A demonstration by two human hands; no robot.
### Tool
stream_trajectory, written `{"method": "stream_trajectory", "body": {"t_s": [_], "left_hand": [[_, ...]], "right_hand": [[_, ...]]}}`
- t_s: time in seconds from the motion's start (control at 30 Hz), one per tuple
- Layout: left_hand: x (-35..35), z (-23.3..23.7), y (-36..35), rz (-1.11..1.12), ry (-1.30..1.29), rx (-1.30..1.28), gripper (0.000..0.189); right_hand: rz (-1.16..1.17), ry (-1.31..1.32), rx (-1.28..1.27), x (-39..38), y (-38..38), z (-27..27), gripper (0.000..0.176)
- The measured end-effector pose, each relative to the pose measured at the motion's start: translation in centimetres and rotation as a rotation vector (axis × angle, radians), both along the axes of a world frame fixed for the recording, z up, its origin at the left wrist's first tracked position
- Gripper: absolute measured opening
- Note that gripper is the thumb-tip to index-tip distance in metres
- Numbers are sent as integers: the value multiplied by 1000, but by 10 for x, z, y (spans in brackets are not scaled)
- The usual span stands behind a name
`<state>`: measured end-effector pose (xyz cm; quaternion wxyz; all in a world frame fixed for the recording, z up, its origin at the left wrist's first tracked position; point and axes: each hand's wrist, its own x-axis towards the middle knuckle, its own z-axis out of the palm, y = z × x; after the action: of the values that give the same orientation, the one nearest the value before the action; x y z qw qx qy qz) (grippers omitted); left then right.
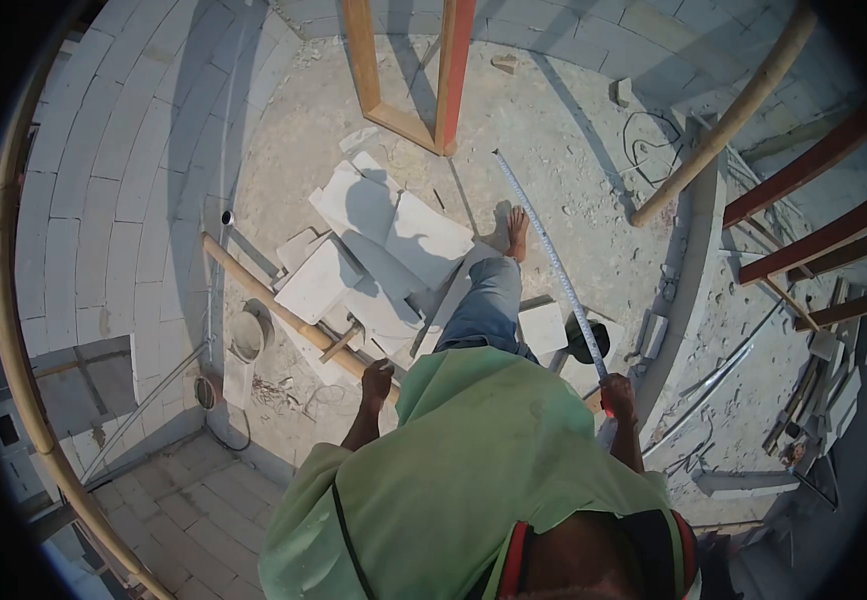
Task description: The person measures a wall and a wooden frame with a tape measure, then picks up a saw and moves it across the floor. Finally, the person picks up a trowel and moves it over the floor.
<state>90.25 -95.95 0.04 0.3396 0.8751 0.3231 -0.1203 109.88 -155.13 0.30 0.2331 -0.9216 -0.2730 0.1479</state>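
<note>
My right hand [618, 394] is closed around the red case of a tape measure, whose pale blade [558, 265] stretches out above the floor past my bare foot [517, 234]. On the left, my left hand [378, 381] is closed beside a long bamboo pole [274, 303]; its fingers are curled, and I cannot make out what they hold, if anything. Stacked white blocks [429, 238] lie in front of me, with a hammer-like tool [342, 342] near the pole. A dark round object [588, 341] is beside the tape.
A wooden frame [404, 123] stands ahead. Another bamboo pole [724, 124] slants at the right by a low block wall [696, 270]. A bucket [247, 336] sits at the left near the block wall [104, 160]. Red-brown beams [804, 180] are at far right.
</note>
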Motion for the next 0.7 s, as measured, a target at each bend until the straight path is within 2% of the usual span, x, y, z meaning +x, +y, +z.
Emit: {"method": "stream_trajectory", "body": {"t_s": [0.03, 0.1, 0.13, 0.17, 0.2, 0.23, 0.27, 0.3, 0.33, 0.37, 0.4, 0.43, 0.5, 0.53, 0.6, 0.63, 0.7], "left_hand": [[19, -4, -1, 14, 7, -11, 37], [73, -11, -6, 476, 179, -363, 36], [90, -19, 1, 107, 100, -156, 37], [123, -29, 4, 131, 82, -162, 37], [154, -39, 3, 240, 119, -230, 37], [193, -52, 5, 351, 146, -297, 38], [228, -71, 11, 434, 136, -267, 38], [273, -59, 10, 575, 65, -303, 39], [315, -30, 15, 592, -178, -570, 41], [380, 32, 8, 592, -96, -483, 42], [419, 58, 13, 481, -82, -415, 42], [440, 59, 20, 370, -129, -372, 44], [475, 83, 31, 271, -159, -266, 42], [481, 76, 40, 339, -186, -290, 42], [481, 80, 53, 481, -176, -309, 41], [475, 78, 54, 602, -244, -333, 41], [452, 74, 56, 738, -133, -327, 41]], "right_hand": [[14, 7, -11, 20, 5, 1, 15], [-71, 74, 155, 68, 26, 1, 12], [-93, 137, -127, 96, 40, 1, 8], [6, 78, -105, 128, 53, 1, 9], [69, 157, -284, 160, 60, -17, 12], [112, 186, -498, 196, 79, -12, 12], [61, 186, -438, 240, 95, -19, 12], [15, 233, -395, 252, 93, -16, 11], [-5, 266, -358, 268, 93, -8, 12], [-40, 275, -297, 305, 112, -5, 12], [66, 272, -335, 340, 136, 26, 14], [212, 163, -399, 364, 140, 18, 16], [240, 116, -386, 400, 137, -22, 17], [249, 120, -389, 418, 151, -6, 17], [-112, 302, -439, 463, 209, 64, 20], [-92, 317, -458, 479, 207, 46, 24], [-76, 342, -481, 512, 229, 56, 26]]}}
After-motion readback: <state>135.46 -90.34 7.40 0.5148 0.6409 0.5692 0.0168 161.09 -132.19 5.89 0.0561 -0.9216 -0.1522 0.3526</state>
